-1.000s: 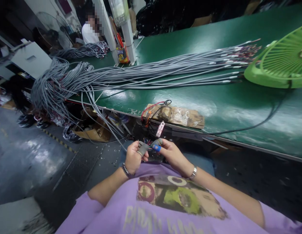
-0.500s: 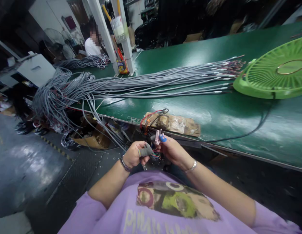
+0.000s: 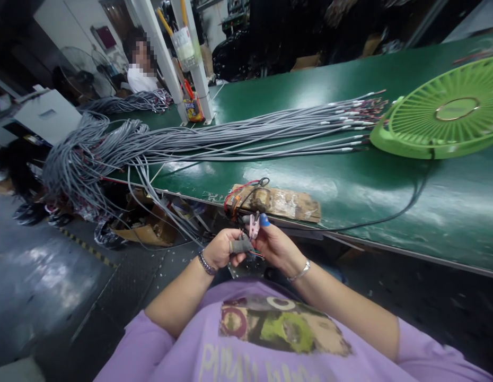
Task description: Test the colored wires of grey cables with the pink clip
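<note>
Low in front of my body, just off the bench edge, my two hands almost meet. Fingers of my left hand are closed on a grey cable at its end, where thin coloured wires fan out toward the other hand. A grey wrap with a yellowish band covers the left thumb. My right hand, blue covering on its thumb tip, pinches a small pink clip-like tool beside those wires. Whether its jaws touch a wire is too small to tell.
A worn wooden block with red and black leads lies at the edge of the green bench. Behind it stretches a long bundle of grey cables. A green fan stands right; a white post rises behind. Beyond sits a person.
The pink tool tilts slightly and both hands have come a little closer together. My view has shifted somewhat to the right. Both hands keep their hold.
</note>
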Tool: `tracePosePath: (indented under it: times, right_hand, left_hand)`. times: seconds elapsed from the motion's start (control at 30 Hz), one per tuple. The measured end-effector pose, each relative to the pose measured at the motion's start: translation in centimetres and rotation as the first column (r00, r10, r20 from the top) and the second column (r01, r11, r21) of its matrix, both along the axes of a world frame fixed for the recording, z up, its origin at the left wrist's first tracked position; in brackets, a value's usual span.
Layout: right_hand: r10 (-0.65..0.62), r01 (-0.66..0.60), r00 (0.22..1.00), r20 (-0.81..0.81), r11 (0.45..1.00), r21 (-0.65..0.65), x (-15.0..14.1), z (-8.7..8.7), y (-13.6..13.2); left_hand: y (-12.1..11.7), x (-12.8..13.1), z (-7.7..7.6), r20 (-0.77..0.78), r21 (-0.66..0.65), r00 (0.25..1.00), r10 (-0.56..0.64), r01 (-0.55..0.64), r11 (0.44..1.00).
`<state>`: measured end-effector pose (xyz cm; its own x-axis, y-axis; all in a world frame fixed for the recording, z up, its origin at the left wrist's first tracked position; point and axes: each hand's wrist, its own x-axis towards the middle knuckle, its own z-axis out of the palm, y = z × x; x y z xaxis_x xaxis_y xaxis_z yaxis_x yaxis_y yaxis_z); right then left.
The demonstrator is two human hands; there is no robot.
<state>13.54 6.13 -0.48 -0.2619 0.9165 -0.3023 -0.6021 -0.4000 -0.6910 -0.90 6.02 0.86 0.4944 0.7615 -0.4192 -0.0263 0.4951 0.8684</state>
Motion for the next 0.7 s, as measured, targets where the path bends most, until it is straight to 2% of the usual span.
tracePosePath:
  times: [0.33,0.57,0.7]
  right_hand:
    - [-0.006,0.002,0.986,-0.166,1.0,-0.03,-0.1,0.0,0.0]
    - [0.052,-0.054,0.976,-0.21,0.999,-0.002,0.2,-1.0,0.0]
    - [0.118,-0.117,0.971,-0.208,0.993,0.017,0.8,-1.0,-0.2]
  left_hand:
    - [0.1,0.4,-0.2,-0.048,-0.029,0.998,-0.052,0.051,0.998]
    - [-0.2,0.2,0.0,-0.04,-0.016,0.999,-0.032,0.032,0.999]
    - [-1.3,0.1,0.4,-0.047,0.01,0.999,-0.003,0.003,1.0]
